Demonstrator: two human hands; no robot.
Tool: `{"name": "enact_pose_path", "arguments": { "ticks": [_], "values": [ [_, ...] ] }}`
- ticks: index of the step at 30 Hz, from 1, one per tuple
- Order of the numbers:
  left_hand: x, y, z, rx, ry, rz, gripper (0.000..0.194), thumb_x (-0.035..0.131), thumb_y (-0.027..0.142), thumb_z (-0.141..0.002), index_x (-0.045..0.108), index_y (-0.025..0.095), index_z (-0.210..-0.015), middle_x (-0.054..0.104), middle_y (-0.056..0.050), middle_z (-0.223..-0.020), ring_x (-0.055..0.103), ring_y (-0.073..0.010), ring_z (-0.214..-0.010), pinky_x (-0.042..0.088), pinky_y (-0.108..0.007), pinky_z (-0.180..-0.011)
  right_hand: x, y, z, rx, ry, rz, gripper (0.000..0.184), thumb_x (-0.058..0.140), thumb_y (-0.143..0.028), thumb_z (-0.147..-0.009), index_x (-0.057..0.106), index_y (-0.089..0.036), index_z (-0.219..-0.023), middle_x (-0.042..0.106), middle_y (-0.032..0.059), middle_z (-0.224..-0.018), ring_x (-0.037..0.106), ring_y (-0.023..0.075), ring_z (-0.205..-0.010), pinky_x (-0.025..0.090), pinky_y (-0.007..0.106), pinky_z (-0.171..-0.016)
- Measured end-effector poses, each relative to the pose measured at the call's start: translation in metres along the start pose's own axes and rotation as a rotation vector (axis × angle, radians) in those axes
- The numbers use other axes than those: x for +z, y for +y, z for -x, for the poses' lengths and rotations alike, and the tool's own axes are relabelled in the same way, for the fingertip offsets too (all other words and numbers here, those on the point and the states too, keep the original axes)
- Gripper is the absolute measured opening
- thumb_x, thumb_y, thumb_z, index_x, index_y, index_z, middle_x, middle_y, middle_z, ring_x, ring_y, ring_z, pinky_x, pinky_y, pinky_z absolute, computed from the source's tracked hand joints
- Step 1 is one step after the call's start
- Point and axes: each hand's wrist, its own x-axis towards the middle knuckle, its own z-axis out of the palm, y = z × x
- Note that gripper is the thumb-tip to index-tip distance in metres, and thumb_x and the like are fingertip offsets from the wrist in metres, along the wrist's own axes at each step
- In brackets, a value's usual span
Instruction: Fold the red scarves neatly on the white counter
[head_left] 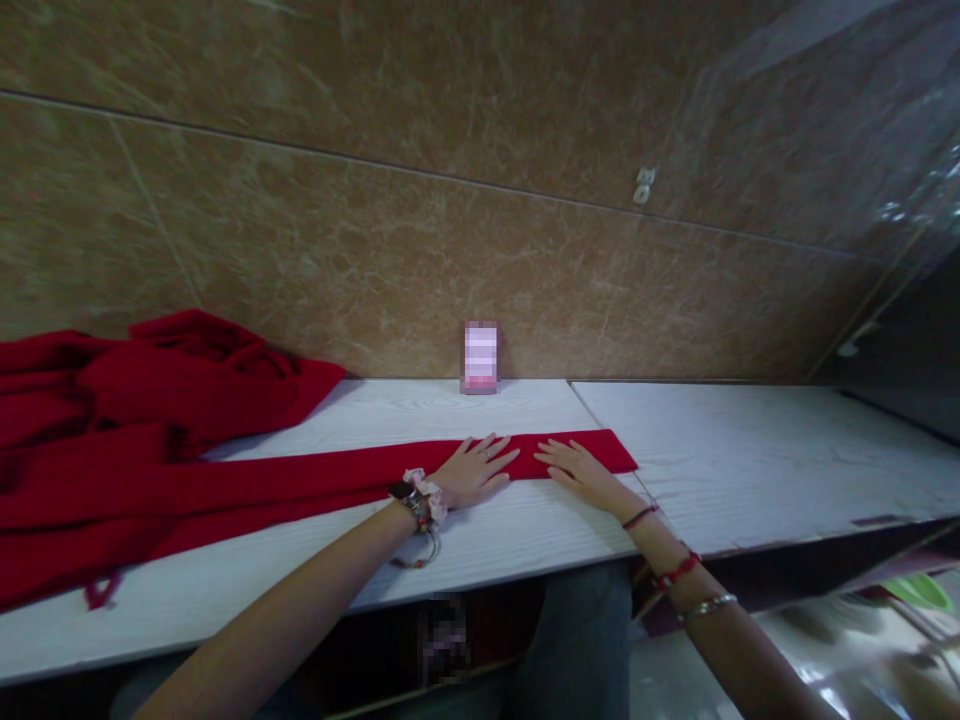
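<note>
Through the head camera I see a brown wall [375, 250] filling the top of the frame, with the white surface [735, 450] running across below it. On the surface lies the red cloth [247, 490]: bunched against the wall at the left edge of the frame, then narrowing into a long flat strip that ends in a slanted edge right of centre.

My left hand [474, 472] rests palm down on the strip just right of the middle of the frame, fingers spread. My right hand [581, 473] lies beside it, near the slanted end, fingers slightly parted, its heel past the strip's lower edge. Neither grips anything. A small blurred block [481, 357] stands at the wall, upper middle, well apart from the cloth.

I judge the step in hand to be pressing and smoothing the strip. To me, the next move calls for light, even pressure, the long edges kept straight, and care that the bunched part at left doesn't drag the strip askew.
</note>
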Motion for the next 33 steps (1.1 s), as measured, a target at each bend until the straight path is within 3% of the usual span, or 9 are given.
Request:
{"name": "enact_pose_path", "arguments": {
  "ticks": [5,8,12,17,21,25,29,33],
  "values": [
    [-0.002,0.003,0.001,-0.056,0.028,0.011,0.047,0.022,0.033,-0.093,0.024,0.021,-0.138,0.022,-0.007,-0.145,0.014,-0.0224,-0.134,0.016,-0.049,-0.105,0.004,-0.002,-0.023,0.24,0.257,0.023,0.042,0.034,-0.031,-0.09,0.042,-0.022,-0.13,0.043,0.0107,-0.135,0.033,0.0232,-0.127,0.028,0.051,-0.101],
    [-0.003,0.004,0.002,-0.11,0.047,0.001,0.047,0.023,0.03,-0.092,0.026,0.018,-0.138,0.022,-0.007,-0.145,0.014,-0.0224,-0.134,0.017,-0.048,-0.105,0.011,-0.01,-0.031,0.224,0.165,0.135,0.043,0.035,-0.034,-0.09,0.041,-0.024,-0.131,0.041,0.0096,-0.137,0.032,0.0264,-0.127,0.028,0.055,-0.098],
    [-0.003,0.0,0.004,-0.216,0.019,0.0,0.051,0.024,0.036,-0.092,0.024,0.017,-0.139,0.022,-0.007,-0.145,0.016,-0.0219,-0.134,0.017,-0.048,-0.105,0.016,-0.012,-0.026,0.206,0.03,0.278,0.044,0.032,-0.033,-0.091,0.039,-0.023,-0.133,0.039,0.0085,-0.138,0.034,0.0252,-0.127,0.03,0.052,-0.099],
    [-0.006,-0.009,0.01,-0.349,-0.019,-0.017,0.051,0.025,0.036,-0.092,0.025,0.016,-0.139,0.021,-0.007,-0.145,0.016,-0.0229,-0.134,0.018,-0.047,-0.105,0.005,0.013,-0.008,0.299,-0.018,0.392,0.045,0.03,-0.029,-0.091,0.037,-0.021,-0.134,0.036,0.0081,-0.14,0.032,0.0257,-0.127,0.031,0.052,-0.097],
    [-0.008,-0.01,0.012,-0.362,-0.017,-0.029,0.051,0.026,0.035,-0.092,0.027,0.016,-0.138,0.022,-0.007,-0.145,0.019,-0.023,-0.133,0.019,-0.046,-0.105,-0.004,0.039,0.007,0.43,-0.027,0.424,0.044,0.03,-0.025,-0.09,0.04,-0.018,-0.132,0.037,0.0102,-0.139,0.034,0.0258,-0.127,0.033,0.049,-0.097],
    [-0.006,-0.01,0.013,-0.35,0.011,-0.048,0.05,0.027,0.035,-0.091,0.029,0.016,-0.137,0.024,-0.008,-0.144,0.02,-0.0235,-0.133,0.02,-0.047,-0.104,-0.007,0.049,0.016,0.551,-0.017,0.402,0.044,0.028,-0.023,-0.09,0.039,-0.017,-0.132,0.037,0.0115,-0.139,0.032,0.0255,-0.128,0.034,0.05,-0.096],
    [-0.001,-0.013,0.013,-0.331,0.055,-0.057,0.05,0.027,0.035,-0.091,0.03,0.016,-0.137,0.026,-0.008,-0.143,0.022,-0.0241,-0.132,0.022,-0.047,-0.103,-0.01,0.036,0.006,0.575,0.058,0.398,0.045,0.029,-0.022,-0.089,0.039,-0.013,-0.132,0.034,0.0131,-0.14,0.03,0.0301,-0.128,0.028,0.056,-0.097],
    [0.003,-0.015,0.013,-0.319,0.084,-0.044,0.05,0.028,0.036,-0.091,0.031,0.016,-0.136,0.028,-0.009,-0.143,0.023,-0.0244,-0.132,0.023,-0.048,-0.103,-0.01,0.001,-0.021,0.376,0.142,0.309,0.046,0.029,-0.027,-0.09,0.036,-0.013,-0.134,0.031,0.0137,-0.142,0.025,0.0288,-0.13,0.027,0.055,-0.099]
  ]
}}
